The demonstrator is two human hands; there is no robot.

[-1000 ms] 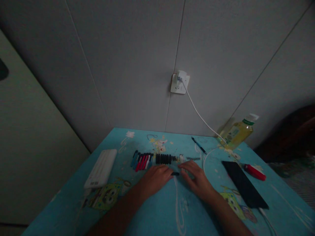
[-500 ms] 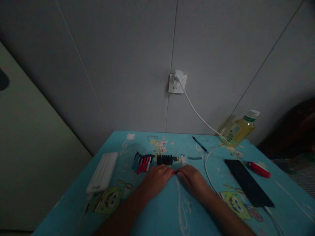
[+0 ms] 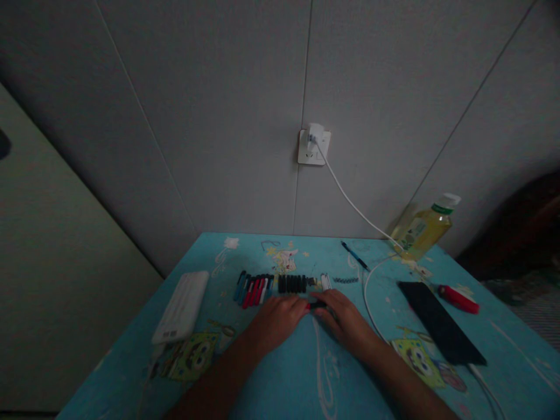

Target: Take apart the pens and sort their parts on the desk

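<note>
My left hand (image 3: 283,315) is closed on the red end of a small pen (image 3: 312,305), which lies level between both hands. The thumb and fingers of my right hand (image 3: 343,318) are around its black end. Just beyond the hands, a row of blue, red and white pen barrels (image 3: 255,290) lies at the left. Beside it sit several black rubber grips (image 3: 292,284), with small dark parts (image 3: 311,281) next to them. White refills (image 3: 325,282) and a line of small springs (image 3: 345,280) lie farther right. One blue and black pen (image 3: 354,255) lies behind.
A white power bank (image 3: 181,306) lies at the left. On the right are a black phone (image 3: 441,321), a red-handled tool (image 3: 458,299) and a bottle of yellow liquid (image 3: 426,230). A white cable (image 3: 367,297) runs from the wall socket (image 3: 312,149) across the blue tablecloth (image 3: 297,379).
My right hand's fingers have spread slightly, so more of the pen's black end shows. My left hand keeps its hold on the red end. The camera view has shifted a little.
</note>
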